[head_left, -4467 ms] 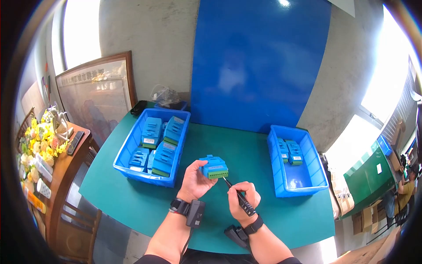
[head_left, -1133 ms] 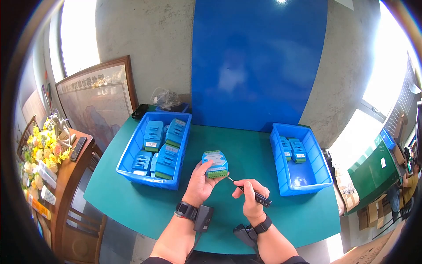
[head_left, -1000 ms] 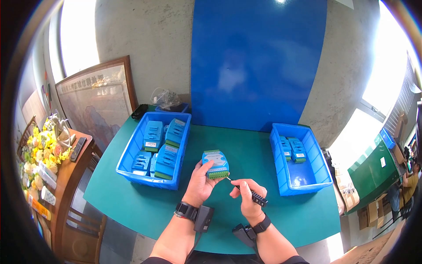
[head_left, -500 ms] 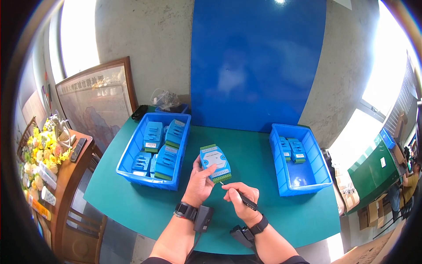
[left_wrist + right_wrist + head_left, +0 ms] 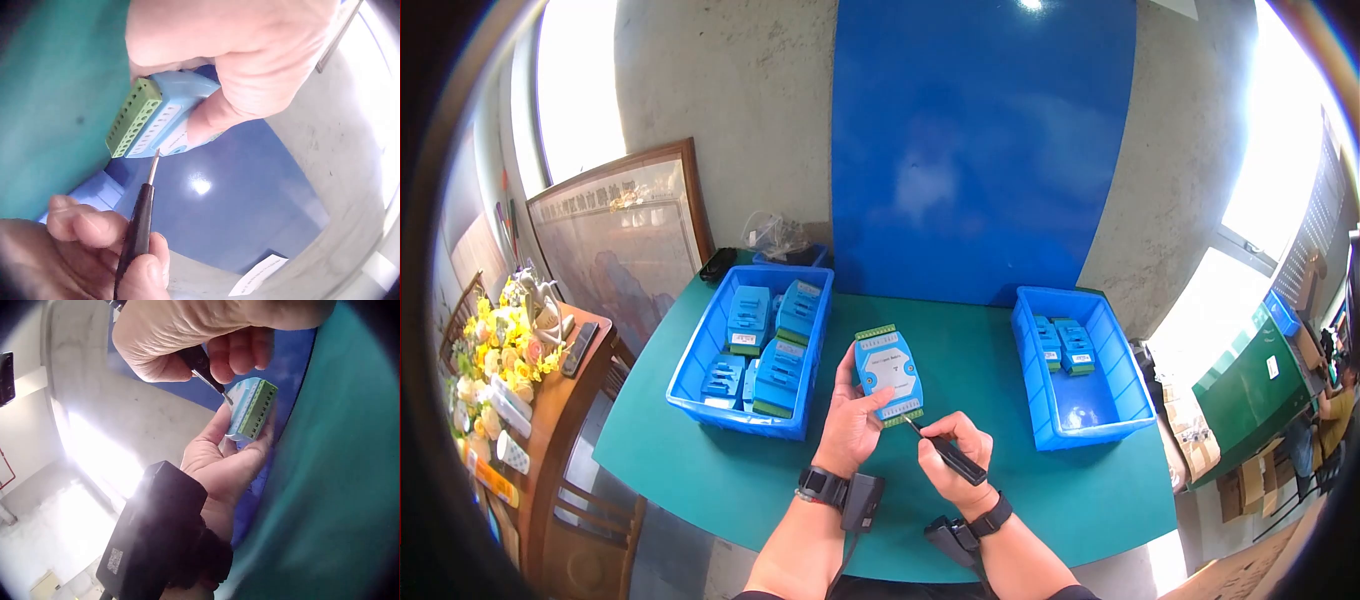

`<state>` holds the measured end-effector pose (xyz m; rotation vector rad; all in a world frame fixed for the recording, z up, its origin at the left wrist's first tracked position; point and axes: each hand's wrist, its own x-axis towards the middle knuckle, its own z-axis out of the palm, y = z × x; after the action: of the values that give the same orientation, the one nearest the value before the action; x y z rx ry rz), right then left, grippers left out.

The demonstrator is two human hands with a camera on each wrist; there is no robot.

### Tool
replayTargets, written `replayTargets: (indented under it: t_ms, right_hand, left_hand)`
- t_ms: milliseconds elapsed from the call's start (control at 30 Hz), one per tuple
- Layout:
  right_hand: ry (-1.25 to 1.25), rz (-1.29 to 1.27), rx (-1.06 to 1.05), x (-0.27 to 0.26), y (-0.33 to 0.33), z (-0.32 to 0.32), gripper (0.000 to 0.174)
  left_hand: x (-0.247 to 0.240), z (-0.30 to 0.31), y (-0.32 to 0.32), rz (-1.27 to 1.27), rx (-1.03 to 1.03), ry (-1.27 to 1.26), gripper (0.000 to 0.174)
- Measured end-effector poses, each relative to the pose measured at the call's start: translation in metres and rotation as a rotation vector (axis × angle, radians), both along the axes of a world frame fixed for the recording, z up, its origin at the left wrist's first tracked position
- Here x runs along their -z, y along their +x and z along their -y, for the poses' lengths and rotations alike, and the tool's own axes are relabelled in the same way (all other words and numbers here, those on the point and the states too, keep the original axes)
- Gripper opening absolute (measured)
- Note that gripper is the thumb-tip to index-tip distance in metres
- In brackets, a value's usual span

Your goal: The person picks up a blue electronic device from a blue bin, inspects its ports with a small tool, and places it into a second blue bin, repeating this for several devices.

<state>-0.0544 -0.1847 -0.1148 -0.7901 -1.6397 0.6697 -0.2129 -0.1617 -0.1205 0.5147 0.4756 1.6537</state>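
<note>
In my left hand (image 5: 850, 430) I grip a light blue electronic module (image 5: 889, 366) with a white label on its face and green terminal blocks along both ends. The thumb presses on the label, and the module is held above the table between the two bins. My right hand (image 5: 942, 482) holds a screwdriver (image 5: 963, 466) with a black handle and thin metal shaft. Its tip lies at the labelled face near the close terminal block, as the left wrist view shows the shaft (image 5: 154, 169) against the label's edge. The right wrist view shows the green block's row of openings.
A blue bin (image 5: 690, 395) at left holds several similar modules. Another blue bin (image 5: 1090, 435) at right holds two modules (image 5: 1075, 350). Both stand on the green table (image 5: 730, 480). A blue panel (image 5: 985, 150) rises behind; a small bin with a plastic bag (image 5: 778, 236) sits back left.
The module has turned from ridged back up to label up and tilted toward the camera. The screwdriver tip has gone from beside the terminal block to the labelled face, the right hand shifting left.
</note>
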Motion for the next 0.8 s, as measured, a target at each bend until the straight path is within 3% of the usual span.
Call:
replayTargets:
  t_ms: [800]
  right_hand:
    - [0.002,0.089,0.058,0.0090,-0.0017,-0.0042,0.007]
  left_hand:
    - [-0.0022,0.0003,-0.0022,-0.148,0.006,0.056,0.083]
